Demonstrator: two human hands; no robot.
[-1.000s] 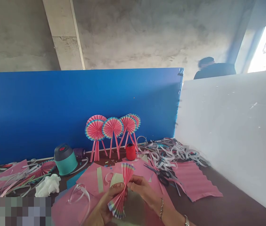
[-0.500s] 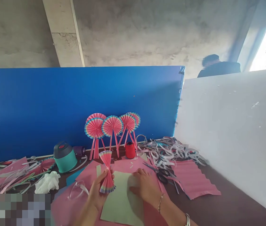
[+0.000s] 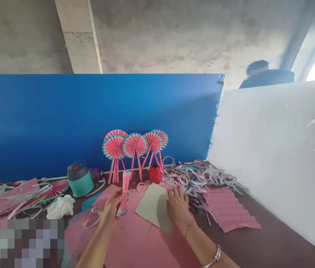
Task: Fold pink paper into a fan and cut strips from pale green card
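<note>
My left hand (image 3: 111, 212) pinches a pleated pink paper fan piece (image 3: 124, 193) with striped ends, held upright and folded narrow. My right hand (image 3: 177, 207) lies flat, fingers spread, on a pale green paper sheet (image 3: 153, 204) that rests on pink paper sheets (image 3: 140, 242). Several finished pink round fans (image 3: 133, 147) on pink sticks lean against the blue board behind. A red thread spool (image 3: 155, 174) stands just past the green sheet.
A teal lidded container (image 3: 79, 179) and white crumpled tissue (image 3: 61, 206) sit left. Curled paper strips (image 3: 204, 176) and a corrugated pink sheet (image 3: 228, 210) lie right, scissors (image 3: 193, 204) beside my right hand. A blue board (image 3: 62, 119) and white board (image 3: 280, 156) wall the table. A person stands behind.
My right hand left the fan piece and moved onto the green sheet, sliding it away and to the right. My left hand carried the fan piece leftward and it folded narrower.
</note>
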